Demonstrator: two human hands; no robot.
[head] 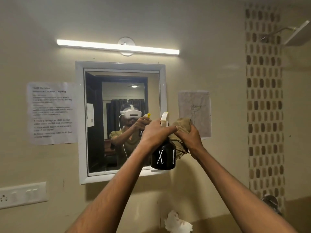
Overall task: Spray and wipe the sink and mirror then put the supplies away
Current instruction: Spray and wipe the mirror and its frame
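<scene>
Centre frame, left hand (155, 133) gripping a black spray bottle (162, 156) before the mirror (121, 115), right hand (190, 137) just beside, clutching a bunched tan cloth (182, 126).

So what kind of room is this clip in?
Most likely a bathroom: a white-framed wall mirror under a bar light, a metal shower head at upper right, and a vertical strip of brown mosaic tiles.

Mirror (117, 118) centre on wall, tube light (117, 47) above it. Instruction sheet (52, 113) left of mirror, sketch sheet (195, 106) right. Spray bottle (162, 155) before mirror's lower right corner, cloth (182, 128) just right of it. Switch plate (22, 194) lower left.
</scene>
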